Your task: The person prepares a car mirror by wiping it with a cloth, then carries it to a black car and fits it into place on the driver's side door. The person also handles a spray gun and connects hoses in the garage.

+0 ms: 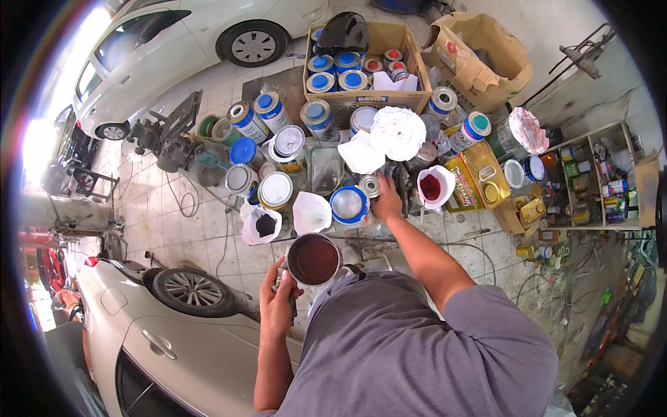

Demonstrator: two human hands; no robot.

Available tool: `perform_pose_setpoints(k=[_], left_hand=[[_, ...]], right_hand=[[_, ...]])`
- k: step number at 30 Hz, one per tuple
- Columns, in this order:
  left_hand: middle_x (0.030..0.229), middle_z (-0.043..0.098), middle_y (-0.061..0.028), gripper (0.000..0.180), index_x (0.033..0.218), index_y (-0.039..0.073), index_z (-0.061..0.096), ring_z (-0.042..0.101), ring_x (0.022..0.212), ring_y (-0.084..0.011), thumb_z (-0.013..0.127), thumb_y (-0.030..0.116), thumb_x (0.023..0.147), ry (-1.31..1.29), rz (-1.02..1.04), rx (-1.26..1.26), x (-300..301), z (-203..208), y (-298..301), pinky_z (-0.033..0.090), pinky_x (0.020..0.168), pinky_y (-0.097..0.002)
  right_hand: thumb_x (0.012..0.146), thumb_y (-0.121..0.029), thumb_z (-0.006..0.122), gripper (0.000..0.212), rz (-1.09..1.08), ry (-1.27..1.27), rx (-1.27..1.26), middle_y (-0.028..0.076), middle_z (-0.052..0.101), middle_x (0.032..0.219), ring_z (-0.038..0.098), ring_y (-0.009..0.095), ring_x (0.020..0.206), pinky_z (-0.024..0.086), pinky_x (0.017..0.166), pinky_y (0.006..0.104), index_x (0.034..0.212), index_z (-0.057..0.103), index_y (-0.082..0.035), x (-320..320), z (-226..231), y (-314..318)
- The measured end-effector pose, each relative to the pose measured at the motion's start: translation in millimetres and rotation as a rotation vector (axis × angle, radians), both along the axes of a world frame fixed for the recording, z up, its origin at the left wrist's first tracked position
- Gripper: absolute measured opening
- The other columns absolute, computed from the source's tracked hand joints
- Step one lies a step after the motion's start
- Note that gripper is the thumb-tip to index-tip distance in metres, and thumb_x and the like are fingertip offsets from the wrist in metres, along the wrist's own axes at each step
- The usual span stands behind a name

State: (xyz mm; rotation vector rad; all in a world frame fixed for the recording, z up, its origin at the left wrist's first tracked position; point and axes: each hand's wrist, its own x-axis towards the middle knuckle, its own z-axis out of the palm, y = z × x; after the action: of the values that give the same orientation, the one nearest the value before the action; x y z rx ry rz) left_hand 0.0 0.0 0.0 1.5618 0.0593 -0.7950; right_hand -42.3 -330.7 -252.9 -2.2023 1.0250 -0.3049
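Observation:
My left hand [278, 304] is closed around the handle side of a round metal cup [314, 259], which holds dark reddish-brown paint. It is held up in front of my body, its mouth facing upward. At the near edge of the paint cans, my right hand [388, 201] reaches forward with its fingers around a small can with a silver ringed top [369, 185]; its fingertips are partly hidden. Just left of that can stands an open-looking tin with a blue rim [349, 204]. To the right of my right hand is a white paper-lined cup with red paint [434, 187].
White containers, one with black paint [262, 224], stand at the left front. Behind are several paint cans [276, 189], a cardboard box of tins [379, 103] and a yellow rectangular can [478, 177]. A car [167, 333] is close on my left; a shelf [590, 177] stands right.

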Motion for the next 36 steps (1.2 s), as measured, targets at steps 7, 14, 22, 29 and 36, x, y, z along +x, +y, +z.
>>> perform_pose_setpoints(k=[7,14,22,29,36], left_hand=[[0.086,0.057,-0.0001,0.039,0.141,0.003,0.052,0.054,0.074,-0.0071,0.054,0.019,0.105,-0.012,-0.032,0.051,-7.9,-2.3,-7.2,0.054,0.073,-0.0290],[0.086,0.056,0.0007,0.041,0.143,0.006,0.052,0.053,0.074,-0.0072,0.055,0.022,0.105,-0.069,-0.113,0.087,-5.2,-18.9,-26.2,0.050,0.072,-0.0276],[0.091,0.057,-0.0023,0.047,0.142,0.001,0.052,0.049,0.068,-0.0066,0.060,0.026,0.103,-0.236,-0.190,0.160,-2.4,-37.7,-57.0,0.040,0.059,-0.0244],[0.090,0.057,-0.0020,0.050,0.142,0.001,0.052,0.050,0.069,-0.0073,0.061,0.029,0.102,-0.418,-0.243,0.139,-1.8,-69.0,-64.4,0.041,0.059,-0.0248],[0.126,0.063,-0.0239,0.057,0.142,-0.004,0.049,0.060,0.117,-0.0271,0.061,0.034,0.101,-0.320,-0.317,0.230,-4.8,-54.4,-66.5,0.045,0.099,-0.0372]], right_hand=[[0.069,-0.027,0.086,0.070,-0.054,-0.141,0.034,0.014,0.063,0.124,0.063,0.041,0.111,0.052,0.088,0.0492,0.128,0.050,-0.014,-7.2,24.2,-5.3],[0.066,-0.027,0.088,0.076,-0.114,-0.248,-0.192,0.017,0.062,0.125,0.064,0.038,0.110,0.054,0.088,0.0452,0.129,0.050,-0.009,-38.7,73.3,18.3],[0.059,-0.022,0.091,0.076,0.015,-0.390,-0.493,0.011,0.062,0.129,0.067,0.031,0.108,0.058,0.082,0.0394,0.126,0.058,-0.008,-66.3,168.0,27.5],[0.063,-0.023,0.089,0.069,0.241,-0.477,-0.594,0.012,0.062,0.129,0.071,0.028,0.091,0.058,0.070,0.0341,0.125,0.063,-0.008,-78.6,210.7,22.6],[0.061,-0.010,0.082,0.068,0.363,-0.503,-0.690,0.013,0.061,0.133,0.067,0.025,0.082,0.054,0.065,0.0342,0.126,0.064,-0.011,-77.5,216.4,17.9]])
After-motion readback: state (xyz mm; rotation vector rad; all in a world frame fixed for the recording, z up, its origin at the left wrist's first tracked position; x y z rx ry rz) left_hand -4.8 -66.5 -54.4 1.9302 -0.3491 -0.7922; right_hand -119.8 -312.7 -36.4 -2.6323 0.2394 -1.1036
